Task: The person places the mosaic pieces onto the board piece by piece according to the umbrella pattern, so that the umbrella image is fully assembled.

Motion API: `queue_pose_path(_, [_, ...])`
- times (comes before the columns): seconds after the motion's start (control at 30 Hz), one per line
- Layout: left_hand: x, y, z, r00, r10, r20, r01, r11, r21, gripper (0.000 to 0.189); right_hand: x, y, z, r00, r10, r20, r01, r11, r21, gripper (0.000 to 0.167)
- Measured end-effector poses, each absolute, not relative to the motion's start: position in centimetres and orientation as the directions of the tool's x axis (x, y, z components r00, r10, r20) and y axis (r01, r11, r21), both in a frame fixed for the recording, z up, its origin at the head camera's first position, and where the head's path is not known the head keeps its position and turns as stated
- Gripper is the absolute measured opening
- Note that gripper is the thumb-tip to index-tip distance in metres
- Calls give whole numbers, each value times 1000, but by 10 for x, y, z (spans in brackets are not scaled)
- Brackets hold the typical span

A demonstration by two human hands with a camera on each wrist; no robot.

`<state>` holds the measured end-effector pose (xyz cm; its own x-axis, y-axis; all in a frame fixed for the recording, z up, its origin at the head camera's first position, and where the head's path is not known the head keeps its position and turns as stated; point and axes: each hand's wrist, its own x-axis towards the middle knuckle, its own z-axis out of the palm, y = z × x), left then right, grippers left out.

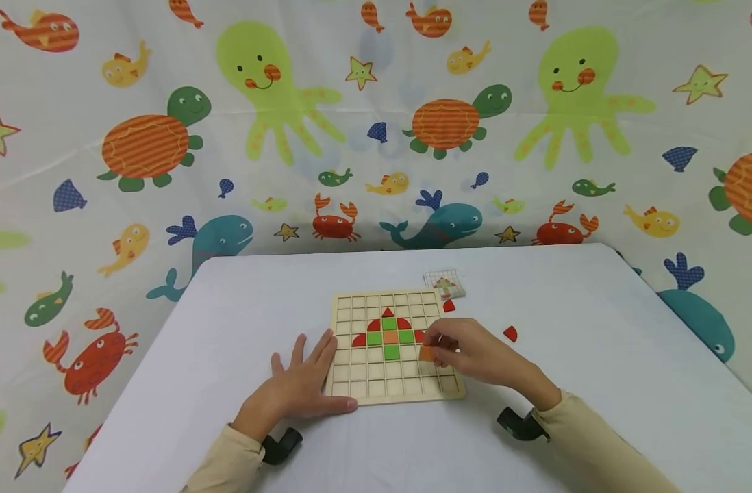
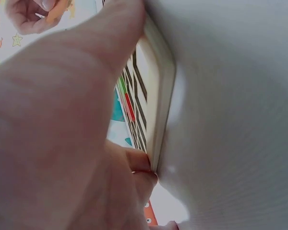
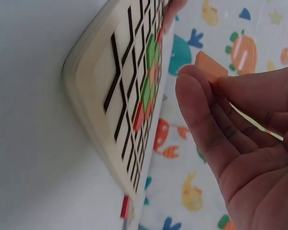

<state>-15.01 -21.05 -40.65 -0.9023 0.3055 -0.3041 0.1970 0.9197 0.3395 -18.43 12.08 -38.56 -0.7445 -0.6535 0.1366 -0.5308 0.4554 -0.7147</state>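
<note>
A wooden grid board (image 1: 364, 383) lies on the white table. Green square tiles (image 1: 391, 352), red quarter-round tiles (image 1: 359, 340), a red triangle tile (image 1: 387, 312) and one orange square tile (image 1: 390, 337) fill cells in its middle. My right hand (image 1: 474, 349) pinches another orange square tile (image 3: 212, 68) between thumb and fingers, over the board's right side. Spread fingers of my left hand (image 1: 302, 383) rest at the board's left edge, the thumb along its front left corner. In the left wrist view, fingertips (image 2: 145, 184) touch the board's edge.
A small pattern card (image 1: 446, 282) with a gridded picture lies behind the board's far right corner. Two loose red quarter-round tiles, one by the card (image 1: 449, 305) and another red tile (image 1: 510, 333) farther right, are on the table. A sea-animal curtain (image 1: 364, 157) hangs behind.
</note>
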Motion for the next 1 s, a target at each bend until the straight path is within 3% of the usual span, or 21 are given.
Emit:
queue_pose_path(0.3, [-152, -211, -409, -902, 300, -310, 190, 921, 339, 123, -187, 84, -393, -694, -709, 127, -575, 440, -690, 15])
queue_pose_path(1.0, [-153, -210, -410, -899, 310, -310, 203, 921, 331, 125, -190, 65, -417, -714, -687, 132, -594, 496, -633, 10])
